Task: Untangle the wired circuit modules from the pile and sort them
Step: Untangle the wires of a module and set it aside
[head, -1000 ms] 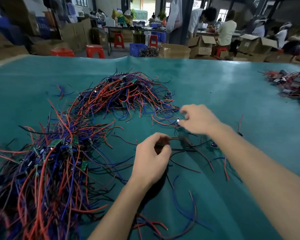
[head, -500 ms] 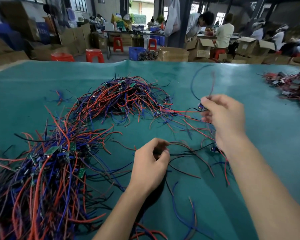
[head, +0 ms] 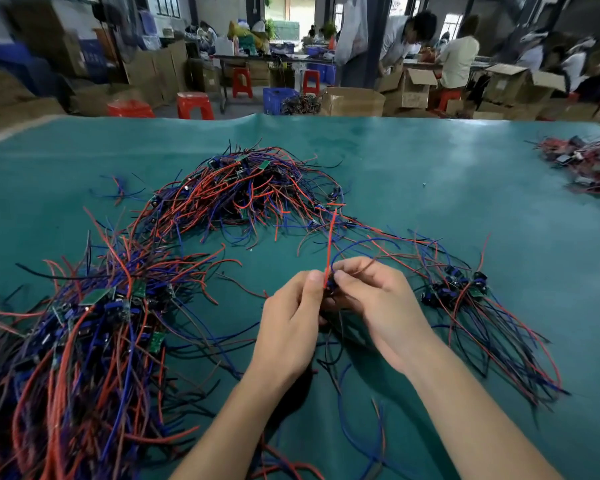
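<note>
pile (head: 94,334) lying tangled at left | left hand (head: 291,323) pinching red wire (head: 329,251) | right hand (head: 378,306) gripping a dark module, probably | risk: trailing wires are snagging sorted bundle (head: 465,292), dragging it along.

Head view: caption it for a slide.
Left hand and right hand pinch one wired module between tangled wire piles.

Teal-covered bench (head: 430,161) here, and it's wire everywhere: a big red-and-blue tangled pile (head: 250,192) mid-bench, trailing into a heavier heap (head: 84,341) at near left. A tidier bundle (head: 471,306) lies right, another cluster (head: 589,164) at the far right edge.
</note>
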Available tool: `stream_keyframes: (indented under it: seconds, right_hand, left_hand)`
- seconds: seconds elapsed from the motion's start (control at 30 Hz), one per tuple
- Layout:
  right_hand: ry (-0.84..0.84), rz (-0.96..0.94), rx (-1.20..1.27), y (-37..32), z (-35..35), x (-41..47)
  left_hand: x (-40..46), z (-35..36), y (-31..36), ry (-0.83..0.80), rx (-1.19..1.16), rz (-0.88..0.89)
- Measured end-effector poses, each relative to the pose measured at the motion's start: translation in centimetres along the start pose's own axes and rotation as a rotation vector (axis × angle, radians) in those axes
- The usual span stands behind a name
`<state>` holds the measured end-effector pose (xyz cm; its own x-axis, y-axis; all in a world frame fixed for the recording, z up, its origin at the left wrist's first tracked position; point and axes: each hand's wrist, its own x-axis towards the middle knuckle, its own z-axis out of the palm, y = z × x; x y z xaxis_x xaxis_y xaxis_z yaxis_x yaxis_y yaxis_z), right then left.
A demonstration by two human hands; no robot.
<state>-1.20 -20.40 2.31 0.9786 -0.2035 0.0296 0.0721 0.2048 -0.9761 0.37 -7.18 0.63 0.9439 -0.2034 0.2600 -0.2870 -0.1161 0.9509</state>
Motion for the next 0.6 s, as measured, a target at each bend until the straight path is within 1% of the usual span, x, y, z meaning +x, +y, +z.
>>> stream_keyframes:
  seconds: [0.13, 0.27, 0.37, 0.43, 0.53, 0.6]
  right_hand:
    - [-0.019, -0.045, -0.069, 0.19, -0.24, 0.17]
    - [0.03, -0.03, -0.108, 0.46, -0.4, 0.48]
    - [0.062, -0.063, -0.127, 0.52, -0.23, 0.45]
    - [0.076, -0.118, -0.197, 0.61, -0.29, 0.43]
    - [0.075, -0.172, -0.383, 0.78, -0.47, 0.51]
    - [0.031, -0.173, -0.394, 0.7, -0.49, 0.42]
  left_hand:
    - [0.07, -0.08, 0.19, 0.001, 0.037, 0.004]
    - [0.08, -0.02, 0.07, -0.021, 0.048, -0.023]
    - [0.01, 0.01, 0.3, -0.032, 0.011, -0.044]
    - [-0.05, -0.01, 0.41, -0.048, -0.017, -0.056]
    - [0.05, -0.12, 0.37, -0.05, -0.043, -0.065]
    - [0.11, -0.18, 0.19, -0.043, -0.077, -0.078]
